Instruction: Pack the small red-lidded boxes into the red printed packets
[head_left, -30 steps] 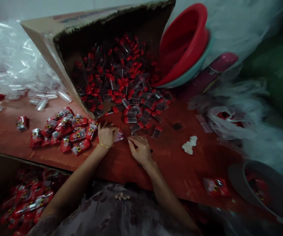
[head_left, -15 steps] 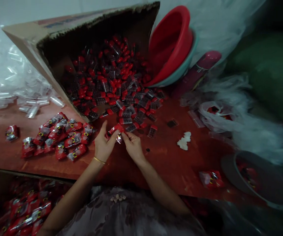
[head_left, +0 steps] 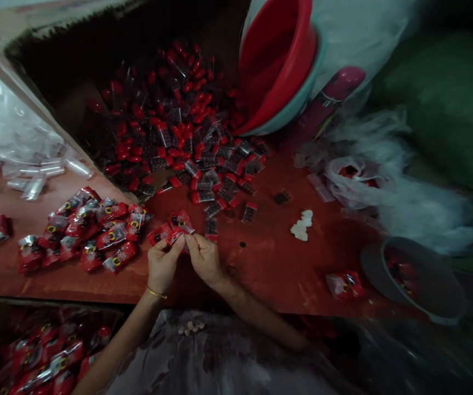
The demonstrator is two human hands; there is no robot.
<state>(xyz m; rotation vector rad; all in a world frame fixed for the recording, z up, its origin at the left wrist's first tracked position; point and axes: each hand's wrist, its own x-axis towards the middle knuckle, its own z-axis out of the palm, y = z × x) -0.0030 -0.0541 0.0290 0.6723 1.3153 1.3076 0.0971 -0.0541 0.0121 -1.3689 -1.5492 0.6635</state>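
My left hand and my right hand meet at the table's front, thumbs and fingertips pinched together on a red plastic packet. Part of the packet's near edge is hidden behind the fingers. Red wrapping also shows just left of it, but I cannot tell whether it is a separate packet. Left of my hands lies a pile of red packets with yellow-and-black marks. Beyond my fingers spread small clear cases with red caps, spilling from a cardboard box on its side.
Clear plastic tubes are heaped at the left. Red and teal basins lean beside the box, near a purple bottle. At right are plastic bags, a grey tub and a lone packet. More packets fill a lower-left box.
My hands have drawn closer together and their fingertips now meet at the packet's near edge. The view has shifted, so most table items sit further left and higher.
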